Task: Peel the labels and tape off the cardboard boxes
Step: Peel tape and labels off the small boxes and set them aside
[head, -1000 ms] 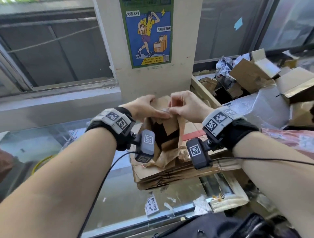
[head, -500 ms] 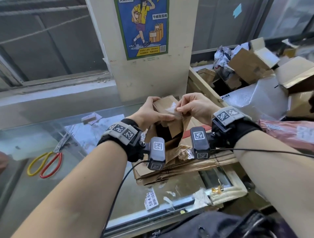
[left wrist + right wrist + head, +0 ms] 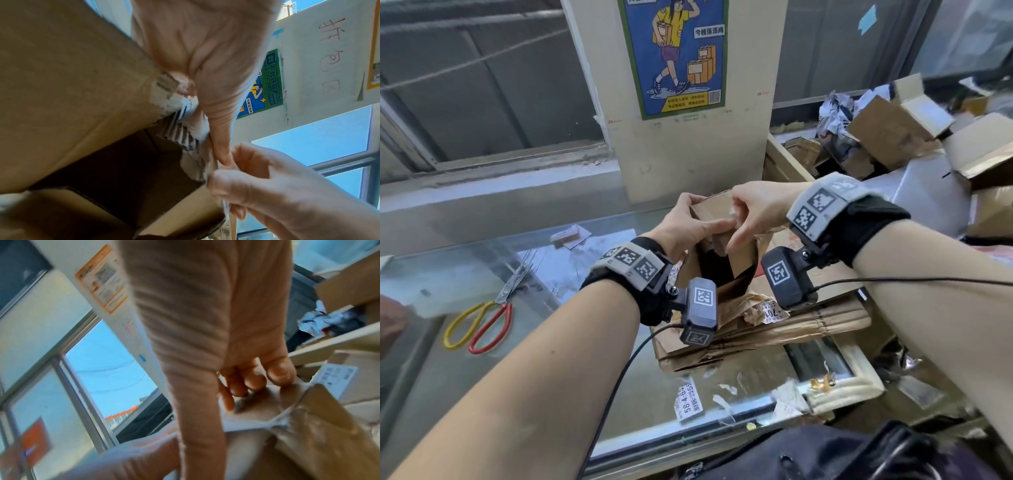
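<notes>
A small brown cardboard box (image 3: 710, 209) is held up over the glass counter, its dark open end facing me. My left hand (image 3: 698, 214) grips the box's top left corner, thumb laid across the flap. My right hand (image 3: 738, 226) pinches clear tape (image 3: 732, 215) on the flap's edge. In the left wrist view the left thumb (image 3: 221, 146) presses the torn flap of the box (image 3: 72, 78), and the right hand (image 3: 236, 177) pinches a thin strip of tape (image 3: 226, 206). In the blurred right wrist view, the fingertips (image 3: 279, 374) touch the glossy taped flap (image 3: 298, 418).
Flattened cardboard (image 3: 791, 329) lies under the box. Scissors (image 3: 479, 325) with yellow and red handles lie at the left on the glass counter (image 3: 482, 274). Peeled labels (image 3: 690, 399) lie near its front edge. Opened boxes (image 3: 893, 126) pile up at the right. A postered pillar (image 3: 688, 144) stands behind.
The view has tipped down and left, bringing the scissors in. Both hands stay on the box; the right hand's fingers have shifted lower on the flap, onto the tape.
</notes>
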Demonstrator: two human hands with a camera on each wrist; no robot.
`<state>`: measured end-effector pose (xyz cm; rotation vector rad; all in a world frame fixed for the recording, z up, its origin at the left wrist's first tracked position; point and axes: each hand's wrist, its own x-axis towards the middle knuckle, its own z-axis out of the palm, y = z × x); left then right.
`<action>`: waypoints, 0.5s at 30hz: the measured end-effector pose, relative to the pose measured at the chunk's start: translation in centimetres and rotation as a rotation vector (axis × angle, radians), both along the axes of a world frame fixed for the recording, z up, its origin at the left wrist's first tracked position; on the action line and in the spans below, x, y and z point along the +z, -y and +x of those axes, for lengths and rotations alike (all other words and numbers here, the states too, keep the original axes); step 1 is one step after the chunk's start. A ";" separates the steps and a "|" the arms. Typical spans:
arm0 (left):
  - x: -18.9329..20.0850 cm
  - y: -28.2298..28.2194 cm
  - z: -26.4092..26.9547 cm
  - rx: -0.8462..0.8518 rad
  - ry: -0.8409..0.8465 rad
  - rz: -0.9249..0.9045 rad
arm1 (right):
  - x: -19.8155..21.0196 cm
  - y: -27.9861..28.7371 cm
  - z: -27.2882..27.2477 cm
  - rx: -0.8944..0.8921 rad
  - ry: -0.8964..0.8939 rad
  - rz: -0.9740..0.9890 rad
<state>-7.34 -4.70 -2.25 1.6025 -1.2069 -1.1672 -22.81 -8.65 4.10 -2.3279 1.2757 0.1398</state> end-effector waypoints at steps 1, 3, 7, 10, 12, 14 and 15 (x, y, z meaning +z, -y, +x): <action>0.0 -0.1 0.1 -0.009 0.000 0.000 | -0.1 0.1 0.3 0.008 -0.038 -0.032; -0.1 -0.5 0.2 -0.020 -0.008 -0.005 | -0.3 0.4 0.5 0.025 -0.041 -0.006; -0.5 -1.2 0.7 -0.026 -0.085 -0.010 | -0.5 0.6 0.8 0.079 0.050 0.144; -0.6 -1.7 0.9 -0.029 -0.163 0.010 | -0.8 1.0 0.8 0.096 0.074 0.144; -0.7 -2.0 0.8 -0.029 -0.196 0.023 | -1.0 1.4 0.3 0.080 0.100 0.149; -1.0 -2.1 0.7 -0.024 -0.218 0.030 | -1.5 1.7 -0.1 0.051 0.149 0.178; -1.2 -2.0 0.7 -0.017 -0.229 0.034 | -1.8 1.8 -0.3 0.035 0.189 0.203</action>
